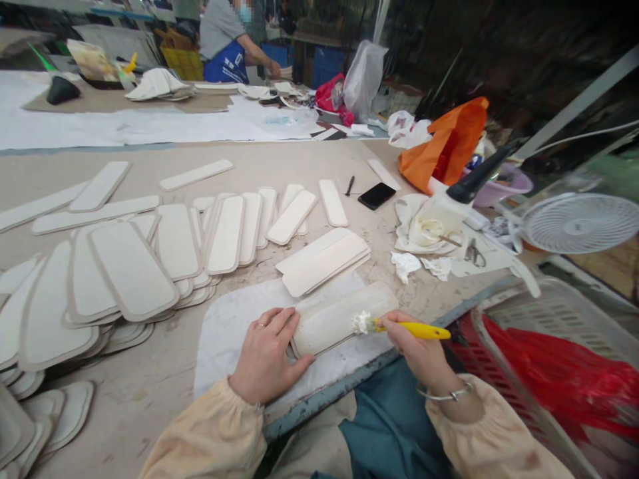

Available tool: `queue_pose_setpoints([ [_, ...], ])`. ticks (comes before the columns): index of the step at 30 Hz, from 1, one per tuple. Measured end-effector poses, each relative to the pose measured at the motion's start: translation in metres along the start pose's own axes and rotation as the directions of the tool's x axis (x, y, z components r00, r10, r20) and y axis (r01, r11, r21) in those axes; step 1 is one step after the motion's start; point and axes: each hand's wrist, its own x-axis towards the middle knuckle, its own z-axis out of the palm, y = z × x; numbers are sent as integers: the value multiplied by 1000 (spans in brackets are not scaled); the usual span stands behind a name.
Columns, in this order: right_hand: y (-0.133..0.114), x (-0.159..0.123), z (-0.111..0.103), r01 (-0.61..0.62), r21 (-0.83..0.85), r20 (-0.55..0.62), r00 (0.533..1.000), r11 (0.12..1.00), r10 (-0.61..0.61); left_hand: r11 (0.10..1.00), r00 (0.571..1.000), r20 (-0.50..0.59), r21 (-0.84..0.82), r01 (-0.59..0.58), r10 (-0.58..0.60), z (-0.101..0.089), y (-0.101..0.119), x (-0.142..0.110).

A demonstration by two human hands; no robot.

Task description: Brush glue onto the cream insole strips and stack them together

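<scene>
My right hand (417,349) grips a brush with a yellow handle (422,330), its white-coated bristles (363,323) touching the right part of a pale flat panel (329,319). Across that panel's left end lies my left hand (272,352), fingers spread and pressing down, a ring on one finger. Beneath the panel is a white sheet (219,332) near the table edge. Just behind it rests a small stack of cream panels (327,259). Fanned piles of similar rounded panels (132,269) spread over the left side of the table.
At right, a white container (434,219) stands near crumpled tissue (405,265), a black phone (377,195) and an orange bag (444,146). A white fan (582,223) and a basket with a red bag (564,372) flank the table edge. A co-worker (224,40) stands at the far table.
</scene>
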Motion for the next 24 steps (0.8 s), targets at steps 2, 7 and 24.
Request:
queue_pose_setpoints([
  [2,7,4,-16,51,-91,-127,990,995,-62,1000,1000,-5,10,-5,5,0,-1,0],
  [7,11,13,-21,359,-435,-234,841,826,-489,997,997,-46,49,-58,60,6,-6,-1],
  [24,-20,-1,27,216,-9,28,976,976,-216,985,976,-149,94,-145,158,19,-19,0],
])
